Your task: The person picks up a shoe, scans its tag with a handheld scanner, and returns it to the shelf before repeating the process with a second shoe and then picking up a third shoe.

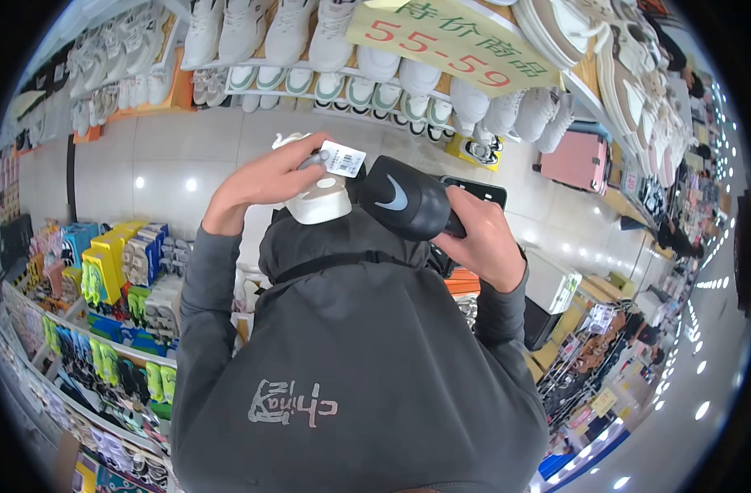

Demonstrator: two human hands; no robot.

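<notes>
A white and beige shoe (320,203) is in front of the person's chest, with my left hand (270,175) closed at its upper part. My left fingers pinch a small grey piece beside a white barcode tag (343,158). My right hand (484,233) is wrapped round the narrow end of a black handheld device (406,197) with a light swoosh mark. The device's wide end points toward the tag, close to it. Behind my right hand, a dark flat screen (474,192) shows in part.
Shelves of white shoes (289,34) run across the top, under a yellow price sign (458,43). A pink suitcase (574,160) stands at the right. Racks of sandals (104,357) line the left. White boxes (548,282) are near my right elbow.
</notes>
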